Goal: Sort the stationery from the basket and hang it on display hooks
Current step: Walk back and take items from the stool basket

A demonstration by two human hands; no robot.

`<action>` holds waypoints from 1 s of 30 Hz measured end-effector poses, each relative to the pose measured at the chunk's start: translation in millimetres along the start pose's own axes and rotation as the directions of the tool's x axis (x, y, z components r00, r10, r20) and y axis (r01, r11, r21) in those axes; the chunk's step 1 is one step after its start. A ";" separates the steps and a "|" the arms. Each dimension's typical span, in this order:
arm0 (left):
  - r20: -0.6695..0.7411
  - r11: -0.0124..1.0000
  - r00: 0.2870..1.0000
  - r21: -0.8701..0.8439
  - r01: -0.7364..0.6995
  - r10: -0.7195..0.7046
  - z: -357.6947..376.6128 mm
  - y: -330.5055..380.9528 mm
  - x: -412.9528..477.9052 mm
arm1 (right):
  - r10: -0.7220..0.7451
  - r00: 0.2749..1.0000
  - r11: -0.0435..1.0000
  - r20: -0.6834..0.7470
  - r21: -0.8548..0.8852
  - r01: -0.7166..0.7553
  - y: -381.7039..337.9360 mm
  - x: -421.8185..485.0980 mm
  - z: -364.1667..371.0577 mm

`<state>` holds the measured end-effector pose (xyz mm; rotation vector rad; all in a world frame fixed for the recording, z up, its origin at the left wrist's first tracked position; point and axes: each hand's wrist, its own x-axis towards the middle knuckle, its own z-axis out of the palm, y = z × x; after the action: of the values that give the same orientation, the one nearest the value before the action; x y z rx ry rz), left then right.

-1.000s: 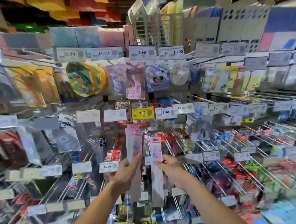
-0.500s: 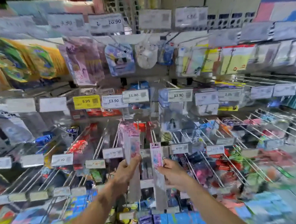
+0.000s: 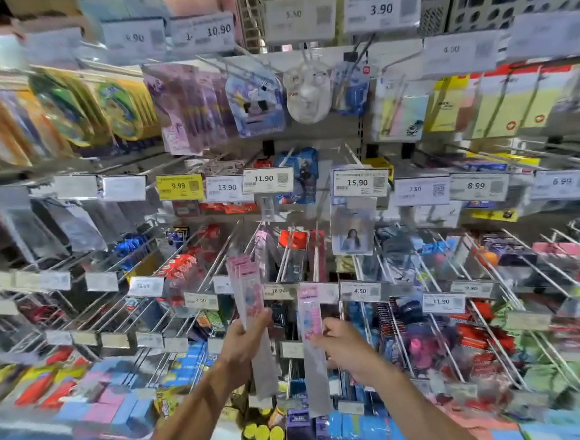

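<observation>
Stack of long pink-topped packets [image 3: 249, 291] is gripped mid-length by curled left hand [image 3: 242, 343], single packet [image 3: 311, 325] is pinched by right hand [image 3: 342, 345], both held before crowded display hooks [image 3: 220, 255] and price tags [image 3: 268, 179]; packets are judged light, thin, floppy and slick, best taken by the header.

Shelf price tags [image 3: 268, 179] read 3.90, 10.90, 9.99, 13.90, 11.90, 15.90, 8.99.
</observation>
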<state>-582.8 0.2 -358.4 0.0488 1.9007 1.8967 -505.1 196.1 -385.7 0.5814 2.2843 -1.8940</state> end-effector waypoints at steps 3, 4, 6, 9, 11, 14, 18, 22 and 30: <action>-0.050 0.999 0.999 -0.041 0.005 -0.007 -27.5 8.3 5.7 | -0.013 1.000 0.999 -0.005 -0.050 0.013 -6.4 8.4 24.4; -0.058 0.998 0.998 -0.054 0.016 -0.019 -37.0 11.7 8.8 | -0.010 1.000 0.998 -0.005 -0.063 0.009 -9.1 11.0 31.5; -0.080 0.998 0.996 -0.059 0.025 -0.030 -55.7 19.5 18.5 | -0.010 1.000 0.996 -0.014 -0.084 0.009 -14.1 14.4 44.9; -0.072 0.993 0.997 -0.118 0.020 -0.028 -74.0 32.8 37.5 | -0.004 0.998 0.994 -0.066 -0.108 -0.003 -19.0 19.5 63.8; -0.063 0.991 0.998 -0.130 0.004 -0.012 -80.9 35.8 54.6 | -0.021 0.994 0.991 -0.106 -0.130 0.007 -17.5 27.4 76.0; -0.072 0.993 0.996 -0.101 -0.058 0.051 -92.4 30.4 71.2 | -0.058 0.990 0.987 -0.126 -0.158 0.037 -10.2 41.1 92.8; -0.079 0.972 0.972 -0.066 -0.227 0.222 -108.2 17.3 93.3 | -0.154 0.983 0.978 -0.102 -0.161 0.136 4.6 67.8 118.0; -0.029 0.904 0.906 -0.063 -0.422 0.421 -120.2 13.7 119.2 | -0.370 0.920 0.921 -0.126 -0.175 0.347 20.6 109.8 134.0; 0.077 0.710 0.709 -0.161 -0.685 0.701 -128.1 -15.8 133.7 | -0.730 0.641 0.682 -0.236 -0.314 0.661 41.1 174.4 144.3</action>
<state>-741.3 -76.3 -418.2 0.9679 1.8034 2.3917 -672.3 100.3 -511.3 -0.0609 3.2478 -1.8775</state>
